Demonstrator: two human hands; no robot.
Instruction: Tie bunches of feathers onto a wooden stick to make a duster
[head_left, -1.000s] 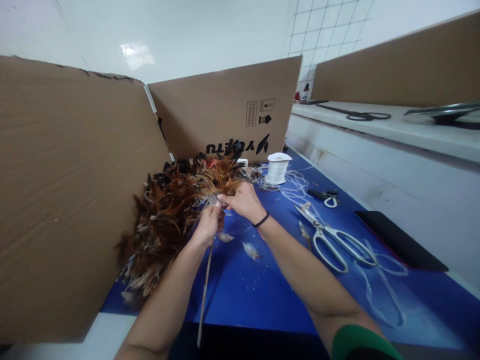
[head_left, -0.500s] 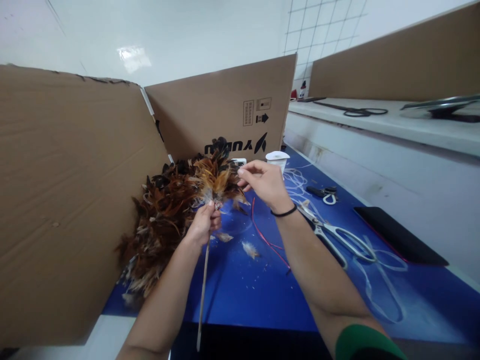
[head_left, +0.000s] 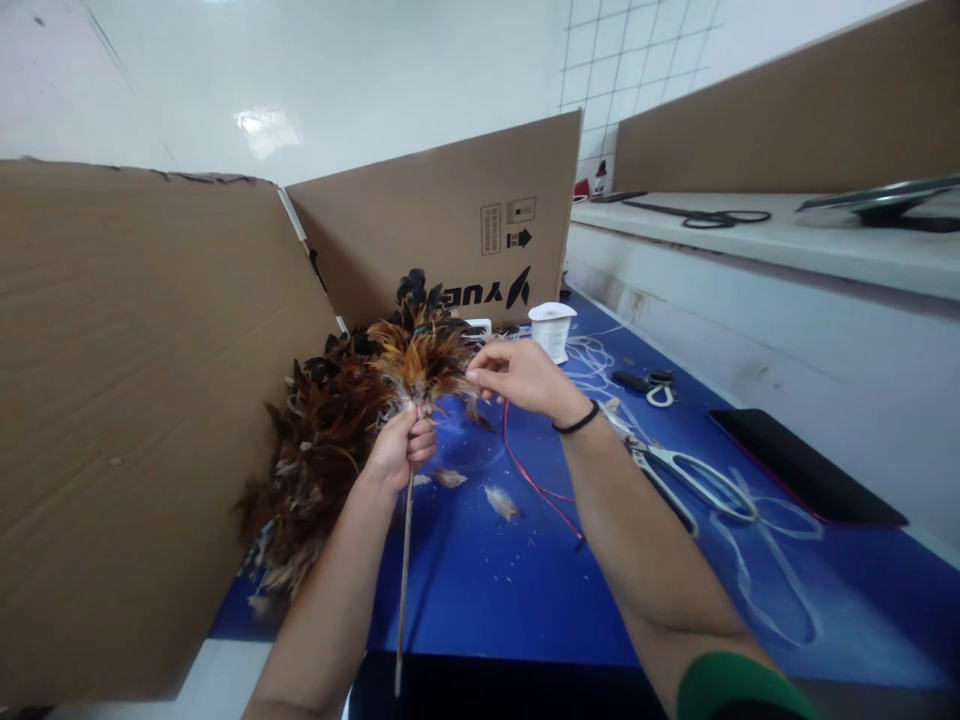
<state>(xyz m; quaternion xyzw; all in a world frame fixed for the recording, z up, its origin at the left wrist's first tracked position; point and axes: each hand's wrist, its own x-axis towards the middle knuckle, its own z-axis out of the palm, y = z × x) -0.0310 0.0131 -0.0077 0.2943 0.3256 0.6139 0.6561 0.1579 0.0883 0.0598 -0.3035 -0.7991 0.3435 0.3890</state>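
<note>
My left hand (head_left: pixel 403 446) is closed round the upper part of a thin stick (head_left: pixel 406 590), right below a bunch of brown and orange feathers (head_left: pixel 420 358) with dark tips. Together they look like a feather duster, its stick slanting down past the table's front edge. To the right of the feathers is my right hand (head_left: pixel 517 378), with thumb and fingertips pinched together. Whatever lies in that pinch is too small to make out. Behind and left of the duster, a big heap of loose brown feathers (head_left: pixel 319 450) leans along the cardboard.
Cardboard panels (head_left: pixel 172 420) stand left and behind. On the blue table (head_left: pixel 510 610) lie scissors (head_left: pixel 697 480), a red cord (head_left: pixel 529 475), clear strips (head_left: pixel 784 590), a small black-handled tool (head_left: pixel 645 384), a black flat pad (head_left: pixel 802 465), a white spool (head_left: pixel 552 335) and stray feathers (head_left: pixel 501 503).
The feather bunch has shifted slightly left and turned a little in my left hand. My right hand has come slightly lower, still pinched beside the feathers. The view has tilted slightly.
</note>
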